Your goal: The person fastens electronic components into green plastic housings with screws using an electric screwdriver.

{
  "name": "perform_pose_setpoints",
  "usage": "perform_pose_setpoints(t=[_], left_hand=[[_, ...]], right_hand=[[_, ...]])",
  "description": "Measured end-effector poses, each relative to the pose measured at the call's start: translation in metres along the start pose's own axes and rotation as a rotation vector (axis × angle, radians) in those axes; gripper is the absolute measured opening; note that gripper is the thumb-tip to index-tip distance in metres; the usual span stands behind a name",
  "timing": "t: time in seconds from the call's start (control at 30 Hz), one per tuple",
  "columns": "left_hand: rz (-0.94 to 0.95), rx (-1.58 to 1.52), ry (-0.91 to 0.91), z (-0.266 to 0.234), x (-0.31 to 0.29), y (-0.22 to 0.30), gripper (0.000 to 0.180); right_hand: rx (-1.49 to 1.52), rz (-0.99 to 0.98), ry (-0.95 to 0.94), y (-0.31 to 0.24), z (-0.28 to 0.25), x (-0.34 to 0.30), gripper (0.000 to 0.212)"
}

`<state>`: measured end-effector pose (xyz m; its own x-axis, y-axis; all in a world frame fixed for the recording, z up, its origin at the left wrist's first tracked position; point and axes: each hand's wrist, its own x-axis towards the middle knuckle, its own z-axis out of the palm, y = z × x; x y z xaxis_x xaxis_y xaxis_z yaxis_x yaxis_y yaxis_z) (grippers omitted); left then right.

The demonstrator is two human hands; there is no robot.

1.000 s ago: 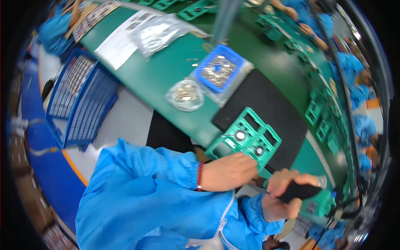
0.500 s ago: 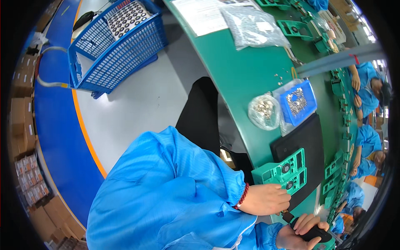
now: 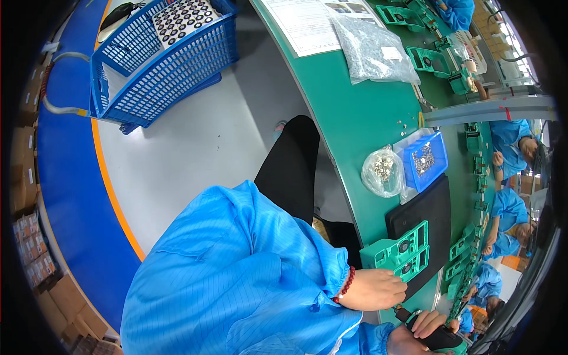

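Note:
My left hand, with a red bead bracelet at the wrist, is closed beside two green plastic housings. Its fingers are curled, and what they hold, if anything, is hidden. Each housing has a round dark part in it, and both lie over a black mat. Below the left hand, my right hand wraps round a black hand-held tool. A narrower end of this tool points toward the left hand. The lower part of the right hand is close to the picture's dark rim.
On the green table are a clear bag of small metal parts, a blue tray and a plastic bag. A blue basket stands left. Across the table, people in blue sit beyond a grey bar.
The view has shifted slightly, so the table things sit a little lower and to the right. My right hand has turned on the black tool; the left hand stays closed by the housings.

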<state>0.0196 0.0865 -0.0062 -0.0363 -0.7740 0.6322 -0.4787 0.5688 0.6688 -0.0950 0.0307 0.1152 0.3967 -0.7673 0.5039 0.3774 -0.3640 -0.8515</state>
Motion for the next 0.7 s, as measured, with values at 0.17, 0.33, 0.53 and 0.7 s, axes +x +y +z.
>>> perform_pose_setpoints(t=[0.17, 0.33, 0.53, 0.7], left_hand=[[0.054, 0.148, -0.022, -0.005, 0.007, 0.0, 0.019], [0.121, 0.179, -0.025, -0.006, 0.015, -0.007, 0.017], [0.057, 0.091, -0.145, -0.048, 0.041, -0.011, 0.065], [-0.114, 0.27, -0.041, -0.095, 0.051, -0.05, 0.016]], right_hand=[[0.079, -0.028, 0.002, 0.004, -0.002, 0.004, 0.08], [0.076, 0.006, 0.028, 0.005, 0.003, 0.007, 0.058], [0.043, 0.0, 0.105, 0.021, -0.028, 0.007, 0.075], [-0.139, 0.018, 0.241, 0.018, -0.049, 0.014, 0.056]])
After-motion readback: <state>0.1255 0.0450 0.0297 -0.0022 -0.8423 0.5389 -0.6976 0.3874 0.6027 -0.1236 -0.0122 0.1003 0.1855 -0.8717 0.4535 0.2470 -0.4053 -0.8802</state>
